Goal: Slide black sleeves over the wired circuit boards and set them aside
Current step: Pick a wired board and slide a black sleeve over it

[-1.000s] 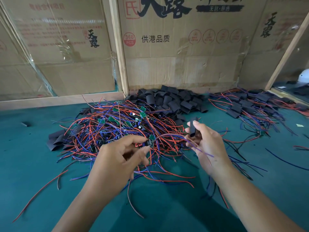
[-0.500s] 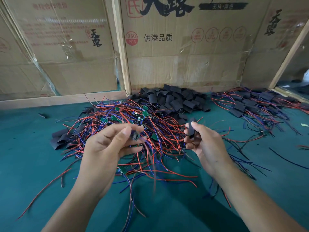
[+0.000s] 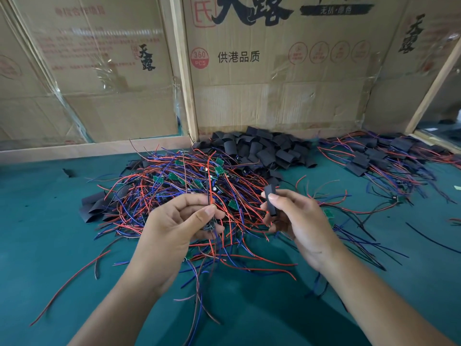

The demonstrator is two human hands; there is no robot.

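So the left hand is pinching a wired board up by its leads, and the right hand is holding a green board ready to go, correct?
Not quite. The head view shows the right hand holding a black sleeve between thumb and fingers, not a green board. The rest stands: the left hand pinches a wired board by its leads, above the wire pile.
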